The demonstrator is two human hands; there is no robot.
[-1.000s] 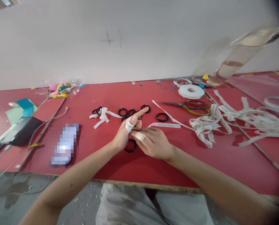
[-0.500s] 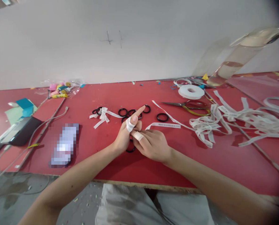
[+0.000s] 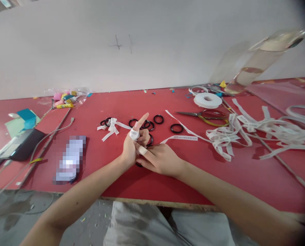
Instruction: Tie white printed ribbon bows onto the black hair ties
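My left hand (image 3: 132,147) is raised over the red table (image 3: 96,171), index finger pointing up and the other fingers curled. A printed white ribbon (image 3: 134,134) is wound round that index finger. My right hand (image 3: 160,159), with a plaster on its index finger, presses its fingertips against the left hand at the ribbon. The ribbon's loose tail (image 3: 181,137) trails right across the table. A black ring (image 3: 150,139) shows just behind my left fingers. Part of another black ring (image 3: 138,165) peeks out beneath the hands.
Several black rings (image 3: 158,119) lie behind the hands, with a ribbon bow (image 3: 113,125) to their left. Scissors (image 3: 207,116), a ribbon roll (image 3: 208,100), a heap of cut ribbon (image 3: 257,132) and a clear bottle (image 3: 255,65) are on the right. A phone (image 3: 70,159) and a black case (image 3: 26,143) lie left.
Both hands have shifted a little to the left and nearer to me. The black ring that lay below them is now mostly covered.
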